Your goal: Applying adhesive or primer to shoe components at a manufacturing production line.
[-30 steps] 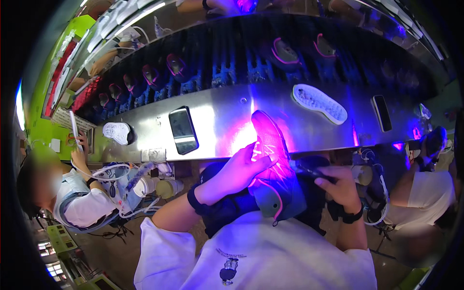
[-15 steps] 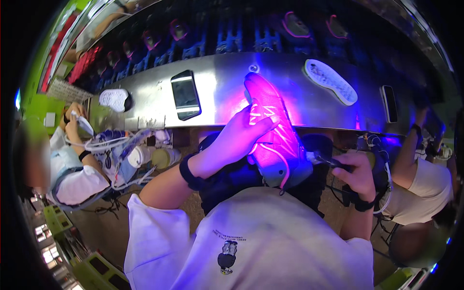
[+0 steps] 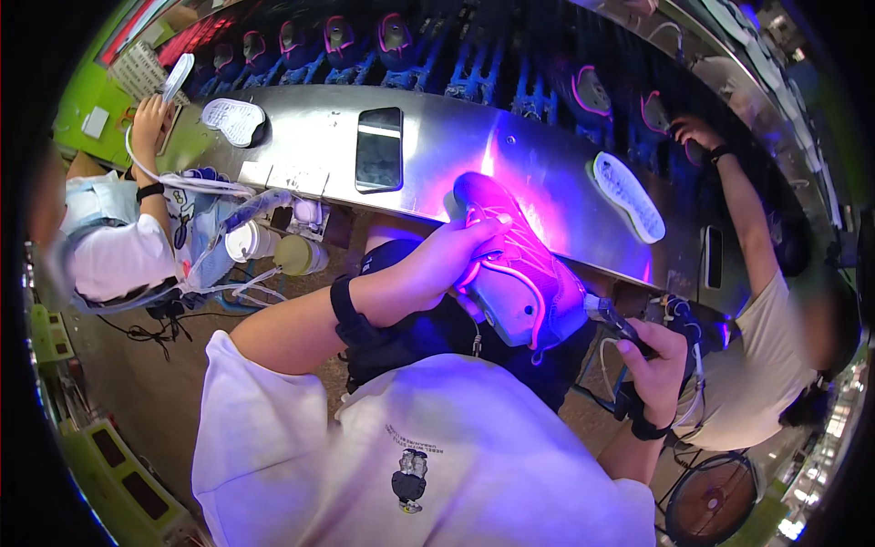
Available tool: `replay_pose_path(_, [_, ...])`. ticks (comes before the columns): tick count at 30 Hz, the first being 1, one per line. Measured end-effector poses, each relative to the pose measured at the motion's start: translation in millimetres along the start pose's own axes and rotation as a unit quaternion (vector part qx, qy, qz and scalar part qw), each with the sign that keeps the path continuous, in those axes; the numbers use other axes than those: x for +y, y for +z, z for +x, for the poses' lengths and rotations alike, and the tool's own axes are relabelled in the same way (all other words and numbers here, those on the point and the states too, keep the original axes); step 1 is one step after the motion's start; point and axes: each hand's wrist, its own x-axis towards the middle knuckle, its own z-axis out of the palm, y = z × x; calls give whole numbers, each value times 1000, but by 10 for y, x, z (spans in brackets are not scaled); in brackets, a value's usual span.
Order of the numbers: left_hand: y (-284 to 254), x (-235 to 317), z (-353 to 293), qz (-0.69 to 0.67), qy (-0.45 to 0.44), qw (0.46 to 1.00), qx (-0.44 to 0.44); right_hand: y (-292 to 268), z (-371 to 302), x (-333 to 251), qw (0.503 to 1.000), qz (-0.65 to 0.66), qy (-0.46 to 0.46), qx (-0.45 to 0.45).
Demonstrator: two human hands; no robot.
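Observation:
My left hand point(image 3: 447, 264) grips a shoe upper point(image 3: 524, 255) across its lacing, fingers wrapped over the top and partly hidden. The shoe upper tilts, its toe over the bench edge and its heel toward me, lit pink and violet. My right hand point(image 3: 658, 358) is closed round the dark handle of a brush point(image 3: 612, 319). The brush's pale tip meets the heel side of the shoe upper. A white shoe sole point(image 3: 629, 196) lies on the bench to the right of the shoe upper.
The metal bench point(image 3: 301, 146) carries a phone point(image 3: 378, 150), another phone point(image 3: 714, 257) and a white sole point(image 3: 233, 121). Beyond runs a rack with several shoe uppers point(image 3: 339, 41). Co-workers sit at both sides. A white container point(image 3: 251, 242) and hoses hang at left.
The view has shifted. The shoe upper has turned and come closer to me; the brush still touches its heel. The right co-worker's arm now reaches to the rack; the left one raises a sole.

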Motion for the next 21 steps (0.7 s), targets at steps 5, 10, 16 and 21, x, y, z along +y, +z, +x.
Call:
replay_pose_path(5, [29, 6, -99, -90, -65, 994, -20, -77, 177, -258, 998, -46, -28, 12])
replay_pose_path(10, [50, -30, -94, -184, -71, 980, -13, -157, 405, -420, 990, -95, -103, -2])
replay_pose_path(16, [-107, -166, 54, -391, -242, 866, -196, -148, 641, -354, 990, -81, -117, -2])
replay_pose_path(21, [-129, -343, 155, -533, -297, 754, -243, -69, 857, -137, 992, -32, -118, -18])
